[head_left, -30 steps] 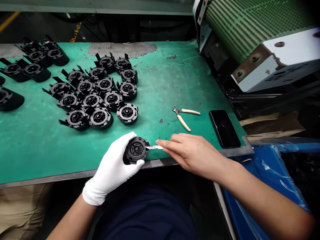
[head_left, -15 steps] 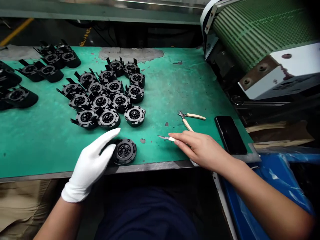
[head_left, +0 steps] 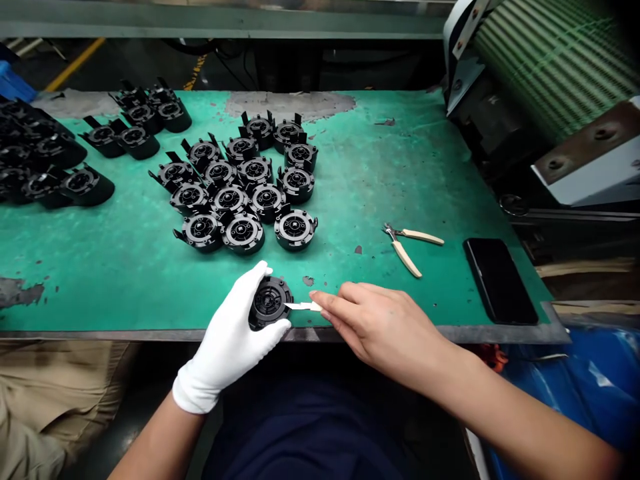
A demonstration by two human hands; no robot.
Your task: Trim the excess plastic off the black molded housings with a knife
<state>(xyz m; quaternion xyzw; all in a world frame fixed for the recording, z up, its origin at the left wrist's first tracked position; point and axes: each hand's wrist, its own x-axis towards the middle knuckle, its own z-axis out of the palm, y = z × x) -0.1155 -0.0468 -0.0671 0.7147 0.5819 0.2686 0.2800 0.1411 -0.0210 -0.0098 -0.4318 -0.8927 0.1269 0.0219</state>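
My left hand (head_left: 235,337), in a white glove, curves its thumb and fingers around a round black plastic part (head_left: 269,300) at the front edge of the table. My bare right hand (head_left: 377,320) pinches the pale handle of a small craft knife (head_left: 303,307). The blade points left and its tip is at the right rim of the black part; whether it touches I cannot tell. Several similar black parts (head_left: 243,230) stand grouped just beyond my left hand.
Cutting pliers (head_left: 400,243) with cream handles lie open on the green tabletop (head_left: 360,180). A black phone (head_left: 500,280) rests near the right edge. More black parts (head_left: 90,183) stand at the left. A green conveyor belt (head_left: 550,60) rises at the back right. Someone's khaki-clad leg (head_left: 55,393) shows lower left.
My left hand has closed around the black part. My right hand has brought the knife left, up to the part's rim. The whole view has shifted.
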